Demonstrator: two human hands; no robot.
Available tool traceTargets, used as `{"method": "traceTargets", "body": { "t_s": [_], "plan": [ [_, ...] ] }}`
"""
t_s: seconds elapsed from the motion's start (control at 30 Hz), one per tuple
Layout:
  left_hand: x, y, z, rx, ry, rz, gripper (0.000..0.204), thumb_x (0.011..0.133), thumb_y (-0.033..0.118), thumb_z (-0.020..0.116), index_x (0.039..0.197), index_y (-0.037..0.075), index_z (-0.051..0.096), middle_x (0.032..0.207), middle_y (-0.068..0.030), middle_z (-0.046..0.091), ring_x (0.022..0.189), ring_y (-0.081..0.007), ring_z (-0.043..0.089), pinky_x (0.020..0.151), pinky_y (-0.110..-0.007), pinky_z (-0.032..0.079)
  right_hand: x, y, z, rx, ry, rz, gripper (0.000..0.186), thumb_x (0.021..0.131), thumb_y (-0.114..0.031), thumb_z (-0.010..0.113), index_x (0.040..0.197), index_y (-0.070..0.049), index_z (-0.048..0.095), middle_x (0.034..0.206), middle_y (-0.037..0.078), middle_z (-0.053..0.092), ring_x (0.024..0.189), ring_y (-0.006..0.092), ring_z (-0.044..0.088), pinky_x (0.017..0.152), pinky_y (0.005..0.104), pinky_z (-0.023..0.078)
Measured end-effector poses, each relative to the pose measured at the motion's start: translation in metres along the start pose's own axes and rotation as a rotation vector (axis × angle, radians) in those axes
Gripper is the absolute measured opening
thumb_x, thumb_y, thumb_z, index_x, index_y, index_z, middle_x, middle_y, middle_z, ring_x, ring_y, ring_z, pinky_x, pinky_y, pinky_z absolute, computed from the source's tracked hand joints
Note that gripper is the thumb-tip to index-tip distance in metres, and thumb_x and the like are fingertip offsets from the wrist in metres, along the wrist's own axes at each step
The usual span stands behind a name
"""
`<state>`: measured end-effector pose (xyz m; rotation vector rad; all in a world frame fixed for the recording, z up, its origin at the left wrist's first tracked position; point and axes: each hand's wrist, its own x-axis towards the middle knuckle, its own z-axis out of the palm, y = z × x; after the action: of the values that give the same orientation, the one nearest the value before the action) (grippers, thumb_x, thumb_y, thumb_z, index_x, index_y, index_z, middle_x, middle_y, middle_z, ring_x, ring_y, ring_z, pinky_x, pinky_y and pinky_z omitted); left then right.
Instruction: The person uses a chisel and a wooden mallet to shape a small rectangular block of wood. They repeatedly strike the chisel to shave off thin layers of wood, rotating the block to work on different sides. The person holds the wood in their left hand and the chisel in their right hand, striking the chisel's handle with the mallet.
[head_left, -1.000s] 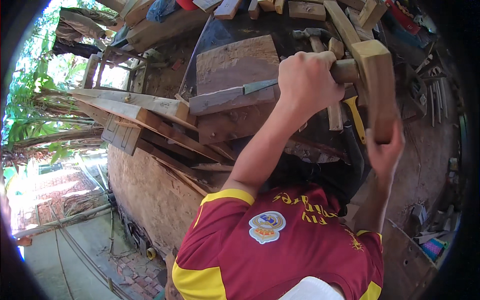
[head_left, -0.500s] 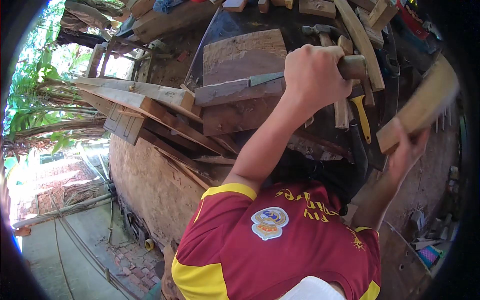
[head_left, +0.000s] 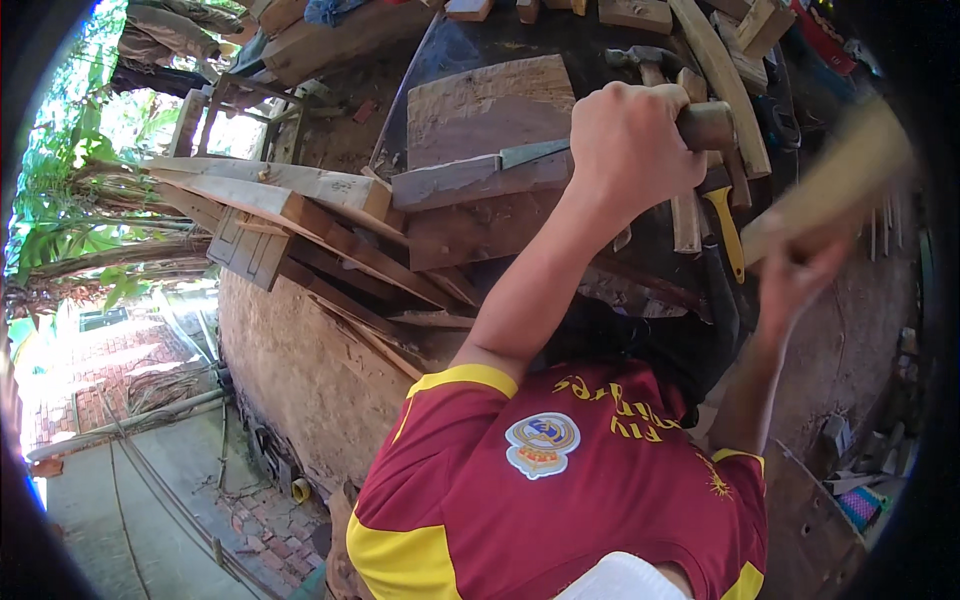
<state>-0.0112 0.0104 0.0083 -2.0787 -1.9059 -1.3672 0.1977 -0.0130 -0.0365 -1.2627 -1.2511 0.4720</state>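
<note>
My left hand (head_left: 632,140) is wrapped around the thick wooden handle of a chisel (head_left: 530,153), held almost level. Its flat grey blade points left, and the tip meets the split edge of a wooden piece (head_left: 480,182). Beneath that piece lies a wide, rough board (head_left: 490,110). On the right, my right hand (head_left: 800,280) grips one end of a thick wooden block (head_left: 845,185), raised off the surface and smeared by motion. The block is apart from the chisel's handle end.
A hammer (head_left: 650,66), a long curved wood strip (head_left: 722,85) and a yellow-handled brush (head_left: 727,230) lie beyond and beside my left hand. Long timbers (head_left: 310,215) stick out to the left. Wood offcuts (head_left: 635,14) line the far edge.
My right hand and the wooden block have shifted slightly up and left, and the block is more blurred. My left hand and the chisel have barely moved.
</note>
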Motion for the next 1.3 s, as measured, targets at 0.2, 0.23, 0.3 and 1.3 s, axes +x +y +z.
{"method": "traceTargets", "body": {
  "t_s": [0.2,0.23,0.3,1.3],
  "plan": [
    [-0.002,-0.003,-0.002,0.012,-0.018,-0.036,0.020,0.055,0.028,0.069,0.065,0.011,0.064,0.058,-0.0113,0.059,0.059,-0.0331,0.060,0.056,-0.039,0.049,0.013,0.008,-0.014,-0.315,-0.220,-0.224,0.073,0.069,-0.011,0.075,0.133,0.001,0.040,0.128,0.020,0.049,0.118,0.0279,0.048,0.100,0.0393,0.037],
    [-0.001,-0.003,-0.001,0.017,-0.027,-0.029,0.020,0.055,0.028,0.070,0.066,0.012,0.064,0.058,-0.0113,0.059,0.059,-0.0330,0.060,0.056,-0.039,0.049,0.012,0.000,-0.013,-0.032,-0.135,0.047,0.076,0.069,-0.014,0.076,0.133,0.001,0.039,0.125,0.019,0.050,0.114,0.0276,0.050,0.098,0.0390,0.038],
    [0.000,-0.003,0.001,0.033,-0.040,-0.021,0.021,0.055,0.028,0.070,0.066,0.012,0.064,0.059,-0.0113,0.059,0.059,-0.0329,0.060,0.055,-0.039,0.049,0.004,-0.005,0.003,0.086,0.062,0.076,0.073,0.070,-0.011,0.077,0.132,0.000,0.041,0.122,0.017,0.052,0.112,0.0239,0.051,0.097,0.0370,0.039],
    [-0.009,0.009,-0.008,-0.071,-0.073,0.046,0.021,0.055,0.025,0.070,0.070,0.011,0.066,0.061,-0.0115,0.061,0.061,-0.0319,0.062,0.056,-0.039,0.050,-0.009,0.000,-0.020,0.270,-0.040,0.209,0.068,0.071,0.005,0.065,0.133,-0.002,0.038,0.120,0.015,0.052,0.109,0.0240,0.053,0.091,0.0345,0.045]
  ]
}}
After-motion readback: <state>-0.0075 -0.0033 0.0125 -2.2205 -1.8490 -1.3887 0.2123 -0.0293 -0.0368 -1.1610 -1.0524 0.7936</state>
